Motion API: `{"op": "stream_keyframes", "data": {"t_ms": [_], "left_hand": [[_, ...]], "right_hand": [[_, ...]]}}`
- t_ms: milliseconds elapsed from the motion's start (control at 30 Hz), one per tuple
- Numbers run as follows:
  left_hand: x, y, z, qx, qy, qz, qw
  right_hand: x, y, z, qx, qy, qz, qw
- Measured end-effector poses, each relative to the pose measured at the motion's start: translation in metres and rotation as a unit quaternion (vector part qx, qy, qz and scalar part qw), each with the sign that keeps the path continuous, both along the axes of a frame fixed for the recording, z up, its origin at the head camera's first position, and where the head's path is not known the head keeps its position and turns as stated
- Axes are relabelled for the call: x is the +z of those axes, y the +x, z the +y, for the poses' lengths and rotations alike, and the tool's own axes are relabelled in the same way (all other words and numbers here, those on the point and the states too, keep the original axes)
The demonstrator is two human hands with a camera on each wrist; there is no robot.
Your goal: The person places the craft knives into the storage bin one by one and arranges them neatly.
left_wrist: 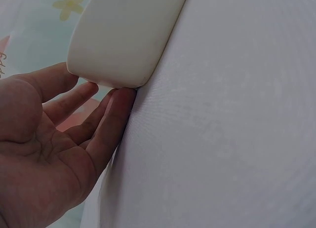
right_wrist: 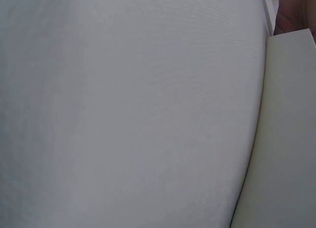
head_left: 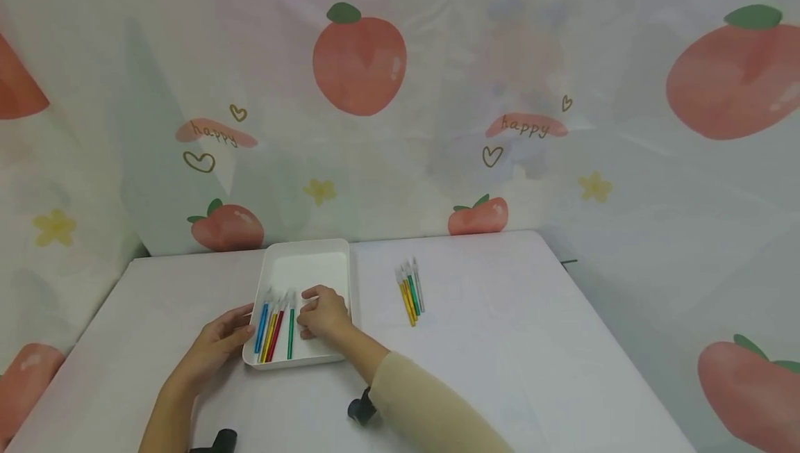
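Note:
A shallow white tray (head_left: 312, 264) lies on the table with several slim, pen-like sticks in its left half, each with a pale clear tip: blue (head_left: 261, 328), yellow (head_left: 271, 337), red (head_left: 274, 336) and, a little apart, green (head_left: 291, 333). My right hand (head_left: 326, 315) is over the tray just right of the green stick, fingers loosely bent and nothing visible in them. With relaxed fingers, my left hand (head_left: 219, 342) touches the tray's left side; the left wrist view shows its fingertips (left_wrist: 126, 97) against the tray's wall (left_wrist: 118, 50).
To the tray's right, several more such sticks, yellow (head_left: 406, 300), green (head_left: 413, 294) and silver (head_left: 419, 290), lie in a bunch on the white-covered table (head_left: 500, 342). A fruit-patterned backdrop (head_left: 437, 161) stands behind. Dark wrist-worn pieces (head_left: 361, 408) show near both forearms.

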State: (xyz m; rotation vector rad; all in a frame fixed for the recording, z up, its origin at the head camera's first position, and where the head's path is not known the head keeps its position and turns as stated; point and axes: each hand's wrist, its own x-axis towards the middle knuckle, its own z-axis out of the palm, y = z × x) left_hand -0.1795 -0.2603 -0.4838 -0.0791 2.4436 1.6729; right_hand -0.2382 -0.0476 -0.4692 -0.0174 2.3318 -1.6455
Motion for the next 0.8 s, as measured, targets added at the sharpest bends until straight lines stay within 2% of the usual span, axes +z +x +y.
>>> {"op": "stream_keyframes", "data": {"t_ms": [200,467,800], "left_hand": [[-0.001,0.001,-0.001,-0.001,0.0,0.002,1.0],[-0.001,0.001,-0.001,-0.001,-0.007,-0.001,1.0],[-0.002,0.001,-0.001,-0.004,-0.009,-0.008,0.9999]], "right_hand": [[0.003,0.001,0.004,0.014,-0.02,0.007,0.9997],[0.02,-0.001,0.027,0.045,-0.08,0.022,0.9955],[0.03,-0.01,0.069,0.024,-0.108,0.017,0.9937]]}}
